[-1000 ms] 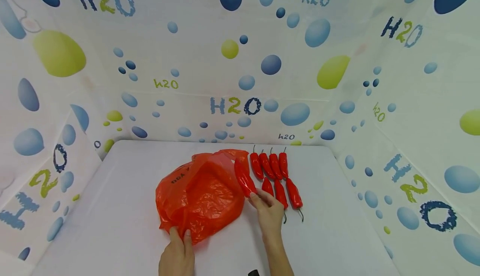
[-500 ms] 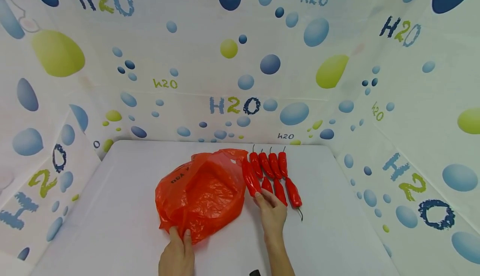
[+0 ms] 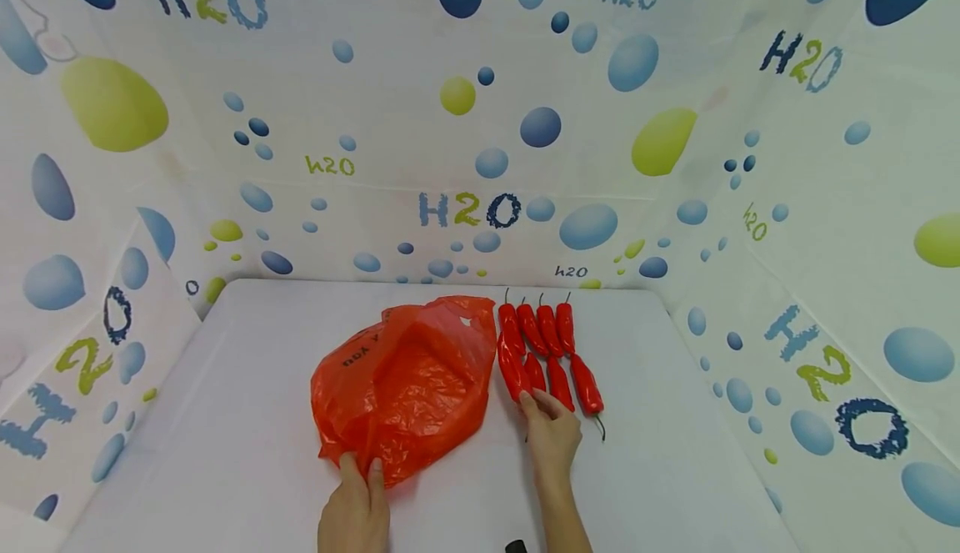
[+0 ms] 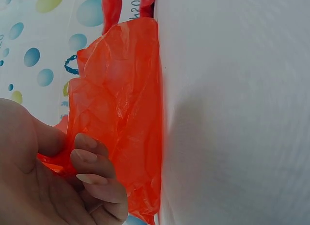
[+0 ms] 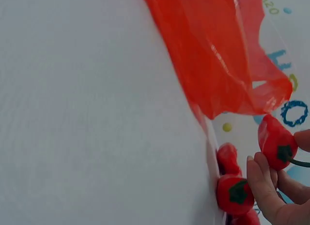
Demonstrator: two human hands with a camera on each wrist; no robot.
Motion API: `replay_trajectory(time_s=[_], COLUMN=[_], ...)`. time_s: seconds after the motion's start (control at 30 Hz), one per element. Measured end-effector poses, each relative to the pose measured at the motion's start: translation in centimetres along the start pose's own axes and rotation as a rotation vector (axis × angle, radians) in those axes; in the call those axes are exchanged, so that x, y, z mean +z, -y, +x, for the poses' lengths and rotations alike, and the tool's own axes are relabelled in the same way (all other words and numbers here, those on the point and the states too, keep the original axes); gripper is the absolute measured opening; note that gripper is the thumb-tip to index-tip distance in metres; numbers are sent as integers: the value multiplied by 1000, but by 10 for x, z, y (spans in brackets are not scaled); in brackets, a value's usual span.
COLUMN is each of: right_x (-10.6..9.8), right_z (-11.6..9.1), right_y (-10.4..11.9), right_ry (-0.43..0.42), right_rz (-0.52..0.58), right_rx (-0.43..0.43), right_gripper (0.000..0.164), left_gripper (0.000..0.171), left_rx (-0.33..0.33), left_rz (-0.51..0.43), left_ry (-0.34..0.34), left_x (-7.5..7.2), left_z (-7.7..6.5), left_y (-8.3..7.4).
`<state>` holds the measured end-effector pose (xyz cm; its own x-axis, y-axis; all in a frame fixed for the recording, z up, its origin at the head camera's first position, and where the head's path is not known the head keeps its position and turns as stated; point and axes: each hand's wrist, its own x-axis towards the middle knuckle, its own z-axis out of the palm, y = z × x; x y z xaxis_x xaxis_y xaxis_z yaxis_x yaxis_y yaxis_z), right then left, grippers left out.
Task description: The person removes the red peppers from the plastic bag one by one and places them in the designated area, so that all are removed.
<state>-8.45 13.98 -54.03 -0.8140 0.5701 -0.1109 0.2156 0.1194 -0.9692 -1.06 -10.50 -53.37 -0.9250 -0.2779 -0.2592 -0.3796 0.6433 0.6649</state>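
My left hand (image 3: 356, 503) pinches the near edge of an orange-red plastic bag (image 3: 420, 386) with dark lettering. In the left wrist view, the bag (image 4: 116, 89) rises from between the thumb and the curled fingers (image 4: 99, 186). My right hand (image 3: 553, 432) holds a red chili pepper (image 3: 512, 367) by its stem end, its tip pointing away from me. The right wrist view shows this pepper (image 5: 277, 140) with its green cap between thumb and fingers, raised over the other peppers. It lies between the bag and the front row of peppers (image 3: 558, 384), overlapping one back-row pepper.
Several more red peppers (image 3: 550, 330) lie in a back row, stems pointing away; one front-row pepper (image 3: 587, 384) points its stem toward me. All rest on a white table (image 3: 675, 453). Patterned cloth walls (image 3: 480, 119) enclose the back and sides. A small black object (image 3: 516, 546) shows at the bottom edge.
My right hand has moved the pepper rightward and slightly toward me, from over the bag's right edge to beside the front row. My left hand and the bag have stayed put.
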Motion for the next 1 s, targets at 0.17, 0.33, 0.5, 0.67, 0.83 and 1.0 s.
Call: replay_trajectory(time_s=[0.17, 0.33, 0.5, 0.67, 0.83, 1.0], right_x=[-1, -2, -3, -6, -9, -11], right_z=[5, 7, 6, 1, -2, 2], right_y=[-5, -10, -10, -6, -7, -11], right_ry=[-36, -74, -102, -109, -109, -115], right_rz=[-70, -133, -171, -238, -290, -307], right_rx=[-33, -124, -201, -215, -217, -237], right_gripper=[44, 36, 32, 34, 34, 32], left_gripper=[36, 37, 36, 36, 36, 35], left_rx=[9, -4, 10, 14, 9, 7], left_rz=[1, -5, 2, 8, 4, 5], left_ry=[-5, 14, 3, 5, 9, 8], left_x=[0, 1, 1, 0, 0, 1], left_z=[1, 1, 2, 2, 1, 1], left_y=[1, 1, 1, 1, 1, 1])
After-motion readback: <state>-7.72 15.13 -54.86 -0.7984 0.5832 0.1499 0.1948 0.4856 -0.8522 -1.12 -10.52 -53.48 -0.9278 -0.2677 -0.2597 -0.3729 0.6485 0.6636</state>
